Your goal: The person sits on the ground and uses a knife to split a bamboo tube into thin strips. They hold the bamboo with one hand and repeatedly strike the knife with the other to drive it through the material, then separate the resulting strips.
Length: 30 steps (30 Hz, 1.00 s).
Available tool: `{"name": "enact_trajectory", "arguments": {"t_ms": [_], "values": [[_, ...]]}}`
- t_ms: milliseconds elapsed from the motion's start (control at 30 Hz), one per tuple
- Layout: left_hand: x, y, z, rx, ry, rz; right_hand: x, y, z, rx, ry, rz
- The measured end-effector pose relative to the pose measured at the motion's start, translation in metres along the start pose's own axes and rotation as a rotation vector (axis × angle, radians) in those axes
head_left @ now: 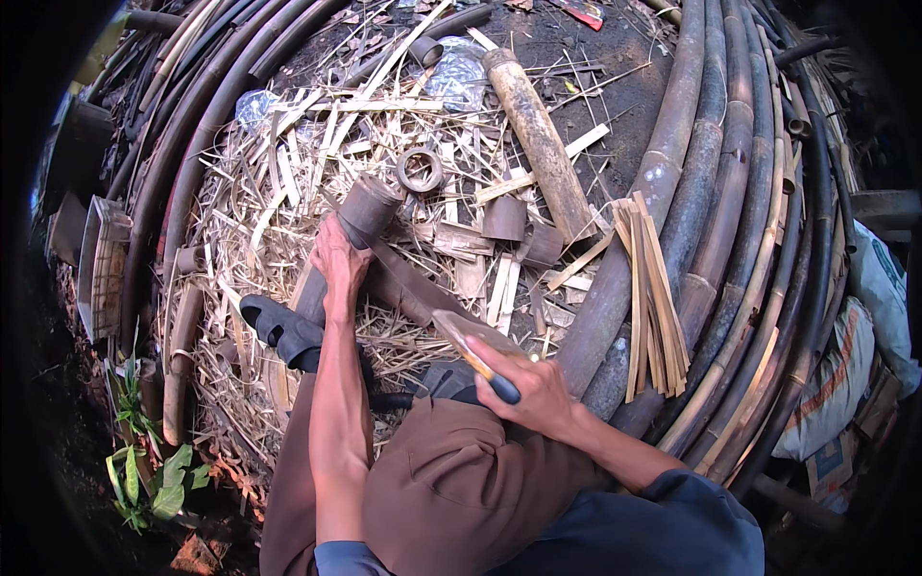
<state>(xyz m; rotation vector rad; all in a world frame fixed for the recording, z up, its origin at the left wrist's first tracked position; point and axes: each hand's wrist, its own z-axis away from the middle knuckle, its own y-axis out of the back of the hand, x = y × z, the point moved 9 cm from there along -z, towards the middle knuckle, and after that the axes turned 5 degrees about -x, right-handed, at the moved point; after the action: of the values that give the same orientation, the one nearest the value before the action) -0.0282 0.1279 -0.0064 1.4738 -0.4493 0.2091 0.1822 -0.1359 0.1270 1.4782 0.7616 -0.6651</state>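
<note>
My left hand (338,254) is wrapped round a brown bamboo pole (310,296), just below its cut upper end. This pole slants up between my feet, close to a dark sandal (280,331). To the right, my right hand (538,387) grips the yellow and black handle of a handsaw (502,386). A long, dull brown blade seems to run from that handle up and left to the pole, beside my left fingers; I cannot tell how deep it sits. Just beyond the pole's end lies a cut bamboo ring (420,170).
Pale bamboo strips and shavings (259,192) cover the ground. Short bamboo pieces (504,218) and a thicker length (540,144) lie ahead. Long poles (706,182) curve along the right, with a bundle of split slats (653,307) on them. More poles (206,125) line the left.
</note>
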Motion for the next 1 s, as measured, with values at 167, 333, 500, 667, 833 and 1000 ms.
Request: {"name": "enact_trajectory", "arguments": {"t_ms": [167,333,500,667,833,1000], "values": [[0.003,-0.026,0.0,0.017,-0.08,0.055,0.008,-0.07,-0.148,0.029,-0.06,0.079],[-0.01,-0.025,0.005,-0.097,0.057,0.012,0.01,-0.012,-0.022,-0.048,-0.051,-0.032],[0.008,0.001,0.015,0.046,0.004,-0.036,0.006,-0.001,-0.002,0.057,0.046,0.015],[0.0,-0.035,-0.006,0.091,-0.026,-0.005,0.014,-0.065,-0.135,-0.029,-0.073,0.091],[-0.004,-0.012,0.008,-0.072,0.09,0.041,0.005,-0.003,-0.013,-0.002,-0.027,-0.064],[0.002,-0.002,0.015,0.025,0.012,-0.027,0.013,-0.011,-0.005,-0.006,0.029,0.047]]}}
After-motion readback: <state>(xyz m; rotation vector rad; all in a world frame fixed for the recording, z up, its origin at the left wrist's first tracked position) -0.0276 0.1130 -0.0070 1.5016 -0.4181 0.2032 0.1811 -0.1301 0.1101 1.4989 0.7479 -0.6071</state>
